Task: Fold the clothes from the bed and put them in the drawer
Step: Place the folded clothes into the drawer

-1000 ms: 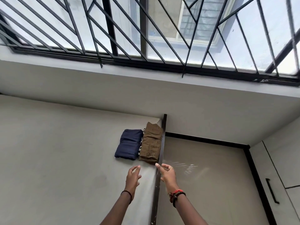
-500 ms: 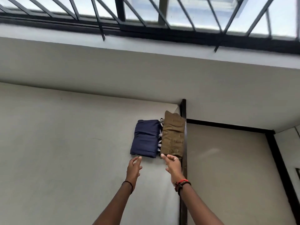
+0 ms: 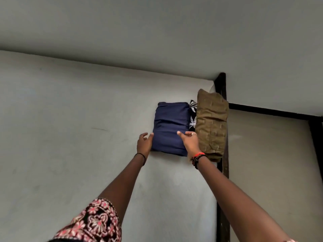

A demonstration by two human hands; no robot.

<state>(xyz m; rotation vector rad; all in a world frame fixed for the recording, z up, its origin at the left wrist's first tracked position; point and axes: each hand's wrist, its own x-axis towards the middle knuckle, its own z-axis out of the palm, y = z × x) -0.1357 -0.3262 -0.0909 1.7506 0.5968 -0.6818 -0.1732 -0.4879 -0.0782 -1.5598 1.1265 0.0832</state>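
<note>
A folded navy cloth (image 3: 170, 124) lies on a pale grey surface (image 3: 70, 128). Right of it stands a folded olive-brown cloth (image 3: 211, 123), with a black-and-white patterned cloth (image 3: 192, 112) squeezed between them. My left hand (image 3: 144, 143) is at the navy cloth's lower left edge, fingers apart and touching it. My right hand (image 3: 189, 142) is on its lower right corner, thumb laid across the fabric and fingers tucked into the gap beside the patterned cloth. Both arms are stretched out.
A dark vertical frame (image 3: 221, 198) borders the grey surface just right of the olive cloth. Beyond it is a beige panel (image 3: 272, 163) edged by a dark bar (image 3: 272, 112). A pale wall (image 3: 157, 32) fills the top.
The view has dropped and closed in, so the window grille is out of sight. Both hands have moved forward from short of the clothes to the two sides of the navy cloth.
</note>
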